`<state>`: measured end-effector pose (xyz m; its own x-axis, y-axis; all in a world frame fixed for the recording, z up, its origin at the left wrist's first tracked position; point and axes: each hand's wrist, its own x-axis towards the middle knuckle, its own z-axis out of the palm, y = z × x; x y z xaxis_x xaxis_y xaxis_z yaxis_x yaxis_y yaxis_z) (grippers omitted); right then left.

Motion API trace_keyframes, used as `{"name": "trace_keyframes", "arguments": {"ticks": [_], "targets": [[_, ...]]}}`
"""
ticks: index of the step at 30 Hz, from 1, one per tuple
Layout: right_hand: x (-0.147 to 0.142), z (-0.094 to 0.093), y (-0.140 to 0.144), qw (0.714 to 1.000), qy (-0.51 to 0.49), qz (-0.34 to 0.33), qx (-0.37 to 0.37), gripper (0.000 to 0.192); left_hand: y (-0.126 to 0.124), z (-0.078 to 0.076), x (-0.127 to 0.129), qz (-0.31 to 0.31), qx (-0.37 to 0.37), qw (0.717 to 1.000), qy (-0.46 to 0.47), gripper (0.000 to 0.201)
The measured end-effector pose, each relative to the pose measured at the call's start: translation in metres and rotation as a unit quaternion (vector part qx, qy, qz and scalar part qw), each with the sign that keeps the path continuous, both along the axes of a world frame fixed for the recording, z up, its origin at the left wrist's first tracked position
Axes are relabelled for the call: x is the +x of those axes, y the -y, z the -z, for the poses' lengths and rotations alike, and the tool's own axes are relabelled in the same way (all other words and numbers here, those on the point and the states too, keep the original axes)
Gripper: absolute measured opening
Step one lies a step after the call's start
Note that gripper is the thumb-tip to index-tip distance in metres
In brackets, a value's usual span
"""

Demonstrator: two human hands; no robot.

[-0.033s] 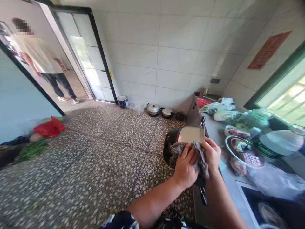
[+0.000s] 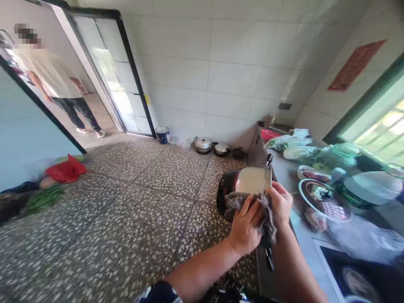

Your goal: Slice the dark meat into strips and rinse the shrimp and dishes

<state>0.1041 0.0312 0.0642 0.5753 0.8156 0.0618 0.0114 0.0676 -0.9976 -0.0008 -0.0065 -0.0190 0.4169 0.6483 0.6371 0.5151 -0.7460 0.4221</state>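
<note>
- While both hands work at the counter edge (image 2: 268,277), the left hand (image 2: 245,229) presses a grey rag (image 2: 268,216) against a wide metal blade (image 2: 252,180), fingers curled over the cloth.
- R hand (image 2: 280,204) sits just right of it, fingers closed round the rag and what looks like the blade's handle end; the handle itself is hidden by cloth, so can't tell exactly what it grips besides the rag.
- Blade is held out over the floor, flat face toward the camera, just left of the counter, in front of a dark round bin (image 2: 225,195) on the floor.
- Rag is bunched between both hands, part hanging down below the R hand, part draped left over the bin rim.
- Counter on the right: metal bowl w/ food scraps (image 2: 322,200), small dish (image 2: 307,172), green plastic bags (image 2: 334,155), white bag (image 2: 293,143), red basket (image 2: 269,134) at the far end; black induction hob (image 2: 356,277) near the bottom corner.
- Window (image 2: 381,126) above the counter, red paper (image 2: 355,65) on the tiled wall.
- Floor by the far wall: lidded steel pot (image 2: 203,144), two smaller pots (image 2: 221,149), blue bucket (image 2: 162,134).
- Left side: red bag (image 2: 65,169) and greens (image 2: 42,198) on the terrazzo floor.
- Another person (image 2: 59,88) in a light top & dark trousers stands beyond the doorway, well apart from the hands.
</note>
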Motion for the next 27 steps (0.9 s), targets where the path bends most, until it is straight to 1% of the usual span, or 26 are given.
{"name": "trace_keyframes", "arguments": {"ticks": [2,4,5,6,7,8,9,10,11,12,13,14,16,17,18,19,21,22,23,25,27], "targets": [[-0.004,-0.001,0.000,1.000,-0.003,0.014,0.011,0.027,0.011,0.038,-0.003,0.051,0.055,0.997,-0.004,0.039],[-0.007,-0.002,0.000,0.999,-0.007,0.026,0.024,0.029,0.015,0.076,-0.008,0.091,0.112,0.989,-0.002,0.031],[-0.009,-0.004,0.000,0.999,-0.009,0.029,0.030,0.029,0.015,0.093,-0.012,0.101,0.128,0.987,-0.006,0.030],[-0.012,-0.005,0.001,0.999,-0.013,0.031,0.035,0.029,0.014,0.106,-0.016,0.096,0.130,0.987,-0.004,0.030],[-0.015,-0.007,0.002,0.998,-0.019,0.034,0.040,0.029,0.011,0.116,-0.021,0.081,0.122,0.989,0.004,0.030],[-0.018,-0.009,0.005,0.998,-0.028,0.039,0.045,0.029,0.008,0.121,-0.026,0.058,0.106,0.992,0.022,0.031],[-0.022,-0.012,0.007,0.997,-0.038,0.044,0.049,0.029,0.004,0.119,-0.031,0.031,0.089,0.994,0.052,0.033],[-0.026,-0.015,0.010,0.996,-0.046,0.049,0.053,0.028,0.000,0.112,-0.035,0.007,0.076,0.993,0.087,0.037],[-0.030,-0.018,0.014,0.996,-0.051,0.051,0.056,0.028,-0.004,0.098,-0.040,-0.009,0.068,0.991,0.118,0.043],[-0.032,-0.021,0.017,0.996,-0.051,0.052,0.059,0.028,-0.008,0.079,-0.044,-0.020,0.061,0.988,0.141,0.048],[-0.034,-0.024,0.020,0.995,-0.050,0.050,0.063,0.029,-0.012,0.057,-0.048,-0.024,0.054,0.987,0.147,0.050],[-0.035,-0.027,0.023,0.995,-0.048,0.046,0.069,0.029,-0.017,0.033,-0.052,-0.026,0.037,0.990,0.137,0.049],[-0.037,-0.031,0.026,0.994,-0.045,0.037,0.093,0.029,-0.029,-0.015,-0.059,-0.054,-0.012,0.992,0.110,0.046],[-0.037,-0.033,0.027,0.993,-0.044,0.030,0.108,0.029,-0.038,-0.036,-0.062,-0.077,-0.039,0.991,0.103,0.046],[-0.038,-0.034,0.027,0.992,-0.043,0.022,0.120,0.029,-0.048,-0.052,-0.065,-0.095,-0.055,0.989,0.097,0.046],[-0.038,-0.035,0.027,0.991,-0.040,0.017,0.129,0.030,-0.061,-0.065,-0.067,-0.107,-0.067,0.988,0.089,0.046],[-0.039,-0.037,0.027,0.991,-0.030,0.015,0.126,0.031,-0.093,-0.079,-0.067,-0.119,-0.098,0.986,0.063,0.046],[-0.039,-0.039,0.027,0.993,-0.024,0.014,0.116,0.033,-0.111,-0.083,-0.066,-0.110,-0.121,0.986,0.041,0.044],[-0.038,-0.041,0.028,0.994,-0.017,0.013,0.103,0.034,-0.129,-0.085,-0.065,-0.089,-0.153,0.984,0.012,0.042],[-0.034,-0.045,0.028,0.997,-0.010,0.007,0.075,0.037,-0.163,-0.089,-0.060,-0.008,-0.229,0.972,-0.057,0.033],[-0.027,-0.049,0.030,0.999,-0.010,0.004,0.053,0.035,-0.184,-0.091,-0.055,0.067,-0.279,0.951,-0.111,0.029]]}}
